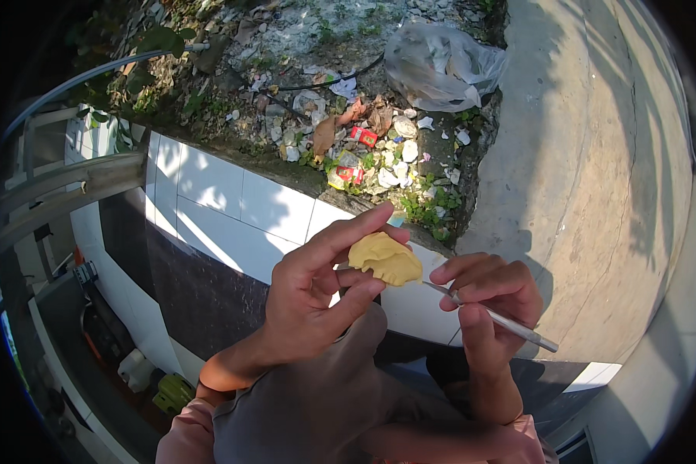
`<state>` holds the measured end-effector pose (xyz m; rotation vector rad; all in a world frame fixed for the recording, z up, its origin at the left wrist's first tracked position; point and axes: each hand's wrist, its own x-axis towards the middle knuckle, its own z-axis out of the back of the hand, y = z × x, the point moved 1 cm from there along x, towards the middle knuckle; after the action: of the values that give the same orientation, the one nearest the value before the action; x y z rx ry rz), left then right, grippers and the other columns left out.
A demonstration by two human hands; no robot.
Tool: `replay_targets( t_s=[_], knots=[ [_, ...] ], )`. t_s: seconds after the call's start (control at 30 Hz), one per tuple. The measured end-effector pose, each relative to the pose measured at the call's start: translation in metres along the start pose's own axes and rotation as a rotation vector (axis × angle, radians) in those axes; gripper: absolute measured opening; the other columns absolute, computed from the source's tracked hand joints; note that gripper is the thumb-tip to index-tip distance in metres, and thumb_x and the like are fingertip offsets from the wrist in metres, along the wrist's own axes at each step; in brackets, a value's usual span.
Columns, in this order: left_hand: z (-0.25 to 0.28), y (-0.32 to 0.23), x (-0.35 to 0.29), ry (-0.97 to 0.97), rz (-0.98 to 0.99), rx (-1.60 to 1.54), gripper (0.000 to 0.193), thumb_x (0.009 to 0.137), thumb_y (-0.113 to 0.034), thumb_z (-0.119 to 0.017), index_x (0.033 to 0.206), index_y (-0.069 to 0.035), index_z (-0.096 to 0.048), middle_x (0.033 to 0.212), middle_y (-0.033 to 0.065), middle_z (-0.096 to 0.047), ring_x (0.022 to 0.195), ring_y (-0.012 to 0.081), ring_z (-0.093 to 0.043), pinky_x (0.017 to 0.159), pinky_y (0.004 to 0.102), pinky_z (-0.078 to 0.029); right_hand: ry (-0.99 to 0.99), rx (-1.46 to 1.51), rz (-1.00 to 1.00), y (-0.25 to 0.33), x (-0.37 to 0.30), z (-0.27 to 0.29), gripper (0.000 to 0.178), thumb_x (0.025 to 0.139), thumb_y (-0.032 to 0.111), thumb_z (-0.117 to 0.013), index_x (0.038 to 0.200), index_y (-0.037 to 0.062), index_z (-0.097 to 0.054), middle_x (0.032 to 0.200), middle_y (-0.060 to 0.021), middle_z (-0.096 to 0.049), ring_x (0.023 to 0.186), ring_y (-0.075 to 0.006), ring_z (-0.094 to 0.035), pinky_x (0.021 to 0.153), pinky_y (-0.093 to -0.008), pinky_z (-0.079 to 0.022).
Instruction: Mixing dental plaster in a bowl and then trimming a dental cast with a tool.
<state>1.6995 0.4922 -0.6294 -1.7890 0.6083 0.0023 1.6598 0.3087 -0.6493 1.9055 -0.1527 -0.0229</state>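
A yellow lump that looks like modelling clay has a smooth upper side and a notched, uneven lower edge. My left hand holds it between thumb and fingers, in front of my chest. In a pen-like pinch, my right hand grips a slim silver tool with a thin tip, perhaps a craft knife. Its tip reaches the right edge of the lump or lies very close; whether it touches I cannot tell. The tool's back end slants down to the right.
Beyond my hands lies a dirt bed with stones, leaves, red packets and a clear plastic bag. A concrete path runs along the right. White tiles edge the bed. Wooden rails and a green tool part are at left.
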Motion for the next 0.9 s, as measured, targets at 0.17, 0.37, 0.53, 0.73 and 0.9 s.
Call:
replay_targets(
  t_s=[0.17,0.37,0.53,0.73,0.9],
  knots=[
    [0.0,-0.001,-0.002,-0.027,-0.114,0.063,0.051,0.082,0.005,-0.062,0.128,0.004,-0.04,0.12,0.0235,-0.055,0.111,0.0314,-0.058,0.095,0.0415,-0.048,0.012,-0.109,0.053,0.009,0.002,-0.01,0.016,0.076,-0.004,-0.066,0.089,-0.0012,-0.056,0.077,-0.0127,-0.064,0.092,-0.0333,-0.066,0.079,-0.0391,-0.053],
    [0.005,-0.001,-0.004,0.035,-0.196,0.08,0.047,0.08,0.006,-0.064,0.123,0.004,-0.044,0.118,0.024,-0.056,0.11,0.0315,-0.058,0.094,0.0417,-0.049,0.041,-0.178,0.037,0.012,0.001,-0.019,0.021,0.086,0.017,-0.064,0.089,0.0025,-0.05,0.073,-0.0116,-0.061,0.097,-0.034,-0.063,0.088,-0.0431,-0.048],
    [0.008,-0.002,-0.003,0.06,-0.268,0.12,0.05,0.077,0.007,-0.067,0.122,0.002,-0.047,0.115,0.0231,-0.057,0.108,0.0321,-0.059,0.091,0.0413,-0.051,0.083,-0.285,0.107,0.013,0.002,-0.022,0.02,0.085,0.016,-0.065,0.085,0.0024,-0.051,0.07,-0.0123,-0.061,0.096,-0.0348,-0.063,0.087,-0.0425,-0.049],
    [0.009,-0.001,-0.003,0.063,-0.27,0.038,0.042,0.079,0.01,-0.061,0.12,0.008,-0.051,0.121,0.0233,-0.052,0.115,0.0304,-0.055,0.092,0.0341,-0.053,0.072,-0.299,0.116,0.013,0.003,-0.025,0.02,0.085,0.017,-0.065,0.084,0.0027,-0.051,0.07,-0.012,-0.061,0.095,-0.0347,-0.063,0.085,-0.0413,-0.05],
    [0.01,-0.002,-0.004,0.059,-0.266,0.036,0.041,0.08,0.008,-0.062,0.12,0.008,-0.051,0.121,0.023,-0.052,0.115,0.0298,-0.055,0.091,0.0335,-0.053,0.048,-0.274,0.113,0.014,0.006,-0.025,0.026,0.061,-0.01,-0.066,0.082,0.0041,-0.06,0.073,-0.0076,-0.065,0.094,-0.0337,-0.067,0.07,-0.0314,-0.054]
  ],
)
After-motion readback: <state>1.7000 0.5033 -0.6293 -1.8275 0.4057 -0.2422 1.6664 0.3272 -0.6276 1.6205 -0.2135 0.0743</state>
